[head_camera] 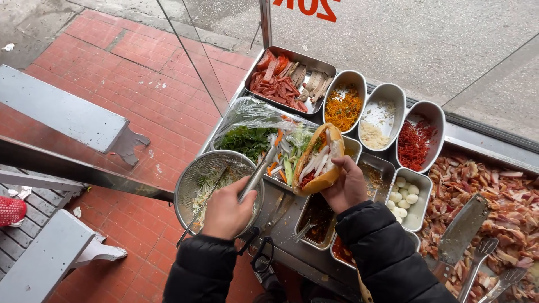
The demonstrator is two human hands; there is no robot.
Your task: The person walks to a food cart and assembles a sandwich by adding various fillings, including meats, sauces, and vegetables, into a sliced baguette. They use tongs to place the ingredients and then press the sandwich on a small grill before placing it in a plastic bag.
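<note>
Head view: looking down on a street food stall; metal tabletop [292, 247] with ingredient trays, red brick pavement to the left.
Left hand [226, 210]: fingers curled tight around metal tongs [259, 171]; tong tips reach into the vegetable tray [255, 134].
Tongs: nearly pressed together; whether they pinch anything, cannot tell.
Right hand [347, 185]: fingers wrapped under and around a split baguette sandwich [319, 159], gripping it from below.
Sandwich: held above the right end of the vegetable tray, open side up, white and red filling visible.
Vegetable tray: herbs, carrot and cucumber strips, partly under clear film.
Wire strainer [216, 179]: near left, beneath the left hand, shredded vegetables inside.
Far trays: sliced red meat [278, 81], orange shreds [343, 106], red flakes [415, 143].
Right of right hand: peeled small eggs [405, 193].
</note>
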